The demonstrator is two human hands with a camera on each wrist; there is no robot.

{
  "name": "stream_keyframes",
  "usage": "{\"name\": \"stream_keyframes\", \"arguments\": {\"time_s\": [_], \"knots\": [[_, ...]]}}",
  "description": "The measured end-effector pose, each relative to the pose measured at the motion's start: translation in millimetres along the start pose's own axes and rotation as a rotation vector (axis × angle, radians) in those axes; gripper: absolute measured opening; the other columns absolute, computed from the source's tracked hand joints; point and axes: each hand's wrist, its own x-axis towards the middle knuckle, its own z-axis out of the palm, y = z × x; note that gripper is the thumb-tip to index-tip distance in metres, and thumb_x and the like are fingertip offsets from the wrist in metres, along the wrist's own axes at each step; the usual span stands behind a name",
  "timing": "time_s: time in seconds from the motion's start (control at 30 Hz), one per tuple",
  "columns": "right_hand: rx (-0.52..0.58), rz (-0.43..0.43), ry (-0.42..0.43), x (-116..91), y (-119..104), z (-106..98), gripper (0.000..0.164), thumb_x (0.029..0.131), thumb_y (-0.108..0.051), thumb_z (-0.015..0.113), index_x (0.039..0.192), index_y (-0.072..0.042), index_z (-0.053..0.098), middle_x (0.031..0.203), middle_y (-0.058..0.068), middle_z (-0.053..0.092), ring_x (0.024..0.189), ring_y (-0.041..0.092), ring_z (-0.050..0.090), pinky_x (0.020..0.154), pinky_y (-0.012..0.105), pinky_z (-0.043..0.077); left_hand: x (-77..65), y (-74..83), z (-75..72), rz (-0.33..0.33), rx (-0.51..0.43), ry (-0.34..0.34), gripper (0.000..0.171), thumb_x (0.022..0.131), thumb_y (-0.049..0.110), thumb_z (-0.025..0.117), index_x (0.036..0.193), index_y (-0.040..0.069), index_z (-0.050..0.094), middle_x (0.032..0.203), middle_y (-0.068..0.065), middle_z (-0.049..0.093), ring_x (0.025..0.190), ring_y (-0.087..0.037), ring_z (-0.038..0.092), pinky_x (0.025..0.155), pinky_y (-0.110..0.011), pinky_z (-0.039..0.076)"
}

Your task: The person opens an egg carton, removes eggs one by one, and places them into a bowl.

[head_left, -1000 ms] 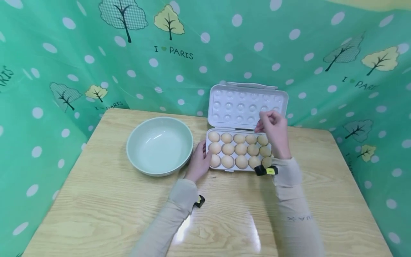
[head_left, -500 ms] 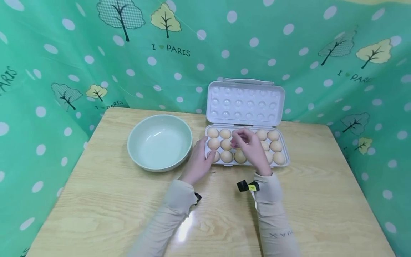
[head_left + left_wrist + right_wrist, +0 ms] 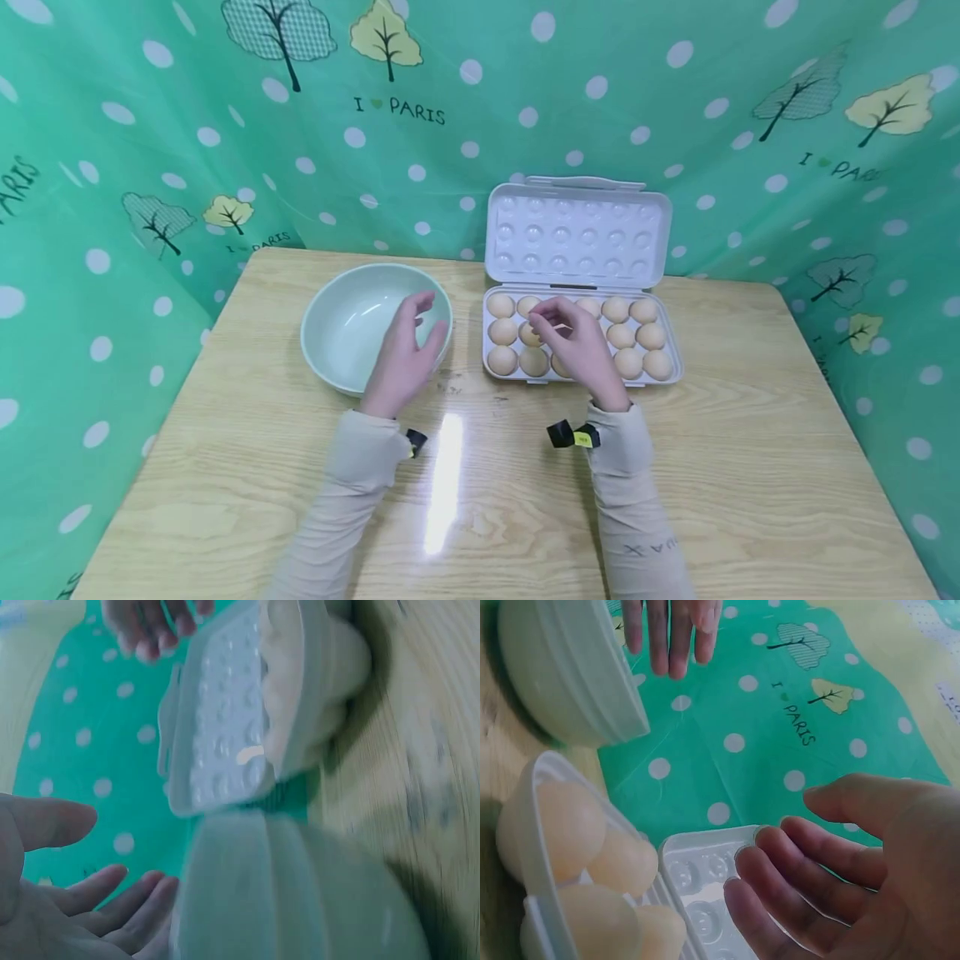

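Just now, the left hand (image 3: 401, 358) has let go of its place against the left end of the egg carton (image 3: 677, 358) and come across to the near right side of the pale green bowl (image 3: 341, 333), partly over its rim. Its fingers are loosely curved, the thumb stands apart from them, and it holds nothing. Whether a fingertip brushes the bowl is unclear.

The right hand (image 3: 587, 348), which was near the hinge a second ago, is now above the middle of the carton. From the head it could pass for a pinch, but the right wrist view shows a gap between thumb and curved fingers, with nothing in it.

The white carton lies on the wooden table (image 3: 525, 517), to the right of the bowl and a little apart from it. Its dimpled lid (image 3: 577, 221) is tipped up and back. Light brown eggs (image 3: 651, 337) sit in three rows in the base; the right hand hides a few.

What this seems to mean: the lid is fully out of the way, the eggs are within reach, and the carton rests on the table without the left hand steadying it. No egg looks lifted so far.
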Motion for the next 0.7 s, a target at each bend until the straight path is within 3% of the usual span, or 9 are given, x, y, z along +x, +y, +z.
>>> {"name": "stream_keyframes", "arguments": {"time_s": [0.17,0.3,0.47,0.7], "knots": [[-0.115,-0.029,-0.049,-2.4,6.4,8.4,0.017,0.098,-0.019,0.063,0.106,-0.004,0.067,0.102,0.007,0.069,0.092,0.020,0.067,0.083,0.036,0.058,2.1,-12.6,-13.0,-0.005,0.051,0.008,0.051,0.104,0.026,0.050,0.149,0.008,0.035,0.153,-0.010,0.041,0.141,-0.028,0.039,0.117,-0.045,0.034],[-0.182,-0.087,-0.109,-5.6,8.0,20.2,0.022,0.096,-0.015,0.066,0.112,0.001,0.066,0.108,0.011,0.068,0.096,0.025,0.066,0.085,0.040,0.058,1.1,-18.4,-16.9,-0.008,0.089,-0.001,0.052,0.103,0.029,0.051,0.149,0.009,0.038,0.152,-0.009,0.043,0.140,-0.029,0.040,0.116,-0.047,0.034],[-0.323,-0.167,-0.136,-6.3,7.0,29.8,0.028,0.092,-0.017,0.071,0.114,-0.002,0.067,0.111,0.010,0.068,0.103,0.027,0.062,0.089,0.040,0.054,2.6,-24.7,-14.7,-0.006,0.135,-0.017,0.047,0.102,0.030,0.053,0.143,0.008,0.046,0.145,-0.010,0.050,0.136,-0.028,0.045,0.114,-0.046,0.037],[-0.441,-0.213,-0.199,-5.9,8.1,35.8,0.028,0.082,-0.008,0.078,0.108,-0.004,0.070,0.104,0.007,0.067,0.096,0.021,0.061,0.086,0.036,0.053,8.6,-29.1,-5.9,0.042,0.145,0.002,0.035,0.100,0.024,0.058,0.131,0.007,0.057,0.130,-0.008,0.061,0.124,-0.025,0.055,0.107,-0.042,0.045]]}}
